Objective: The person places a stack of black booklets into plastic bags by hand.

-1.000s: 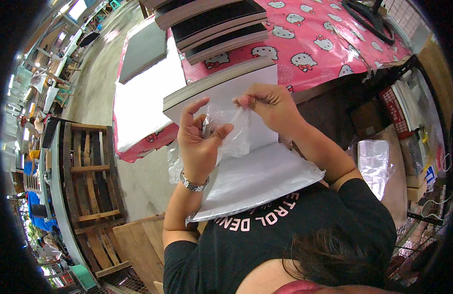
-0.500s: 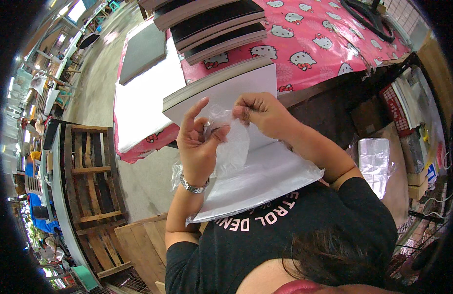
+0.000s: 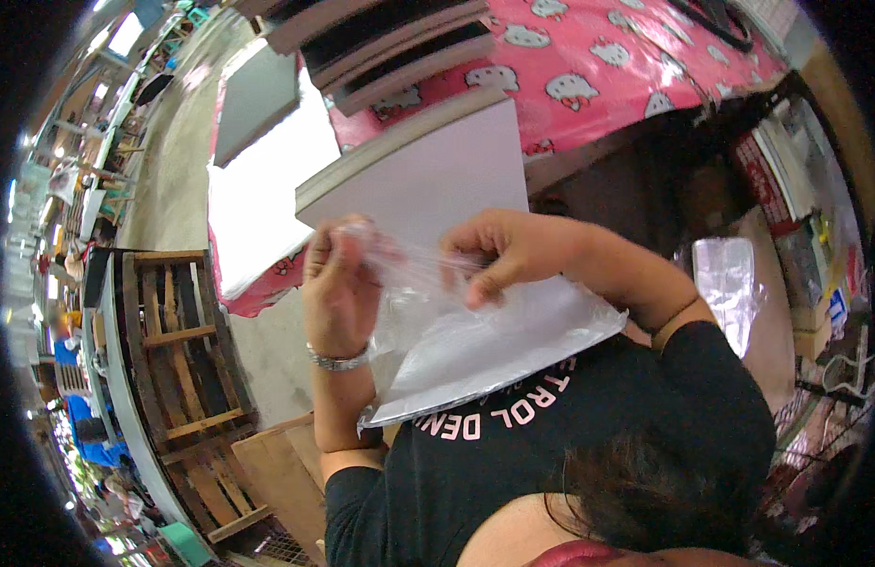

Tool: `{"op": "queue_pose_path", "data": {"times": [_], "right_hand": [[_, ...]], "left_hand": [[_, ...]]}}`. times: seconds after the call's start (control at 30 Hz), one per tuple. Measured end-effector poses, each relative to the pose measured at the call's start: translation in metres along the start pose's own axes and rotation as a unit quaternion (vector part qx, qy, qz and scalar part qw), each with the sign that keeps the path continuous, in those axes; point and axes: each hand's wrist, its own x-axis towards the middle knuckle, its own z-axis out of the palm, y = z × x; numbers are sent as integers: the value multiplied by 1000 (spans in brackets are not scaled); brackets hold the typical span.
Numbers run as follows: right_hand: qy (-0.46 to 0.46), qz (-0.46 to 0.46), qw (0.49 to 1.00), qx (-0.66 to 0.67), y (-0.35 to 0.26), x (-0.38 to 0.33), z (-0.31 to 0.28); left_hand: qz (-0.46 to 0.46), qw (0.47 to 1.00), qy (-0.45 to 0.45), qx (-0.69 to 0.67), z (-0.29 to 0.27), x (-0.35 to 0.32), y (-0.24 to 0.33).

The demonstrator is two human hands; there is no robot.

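Pinching the mouth of the clear plastic bag (image 3: 437, 321) between both hands, we are closing our left hand (image 3: 338, 283) and right hand (image 3: 508, 255) on opposite edges, the bag hanging near us over the white board (image 3: 437, 180).

The clear plastic bag (image 3: 437, 331) hides part of the white sheet (image 3: 513, 331).

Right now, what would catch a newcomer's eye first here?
Both hands at the centre: the left hand and right hand pinch the top of a clear plastic bag over a thick white-covered book. Behind, a bright pink cartoon-print tablecloth carries stacked dark books. A wooden pallet lies at left.
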Motion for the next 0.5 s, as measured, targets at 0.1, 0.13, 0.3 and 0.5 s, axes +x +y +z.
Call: {"op": "queue_pose_path", "data": {"times": [0.1, 0.13, 0.3, 0.5], "right_hand": [[-73, -148, 985, -50, 5, -22, -32], [-79, -212, 973, -52, 4, -31, -44], [-220, 83, 961, -147, -3, -39, -31], [211, -274, 924, 163, -18, -48, -59]], "left_hand": [[-62, 991, 108, 51, -16, -14, 11], [-82, 987, 78, 111, -18, -17, 9], [-102, 974, 95, 176, -11, -25, 44], [-140, 892, -165, 397, -80, -50, 6]]}}
